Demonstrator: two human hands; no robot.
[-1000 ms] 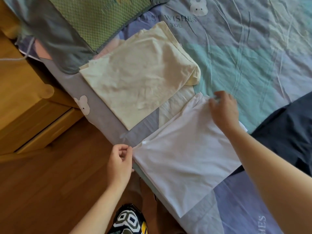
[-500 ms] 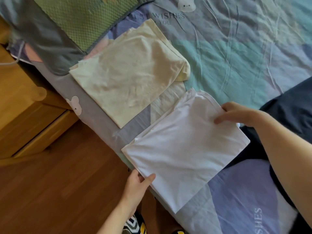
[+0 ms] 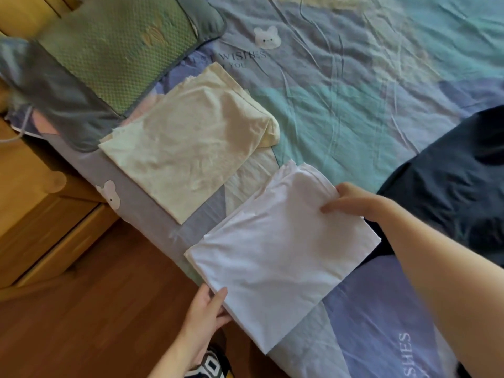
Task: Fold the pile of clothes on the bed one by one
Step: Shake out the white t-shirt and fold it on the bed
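White garment [image 3: 278,246] smooth matt cloth; bedsheet [image 3: 354,105] creased cotton; floor [image 3: 95,309] glossy wood.

On the bedsheet [image 3: 354,85] at twelve o'clock we read "WISHES" over "YOU", the word before it perhaps "BEST"; at five o'clock, "SHES" again.

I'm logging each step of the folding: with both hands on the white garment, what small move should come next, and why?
Probably lift the folded white garment onto the folded cream garment: the left hand and right hand grip its opposite edges, it already lies square, and the dark navy garment remains unfolded.
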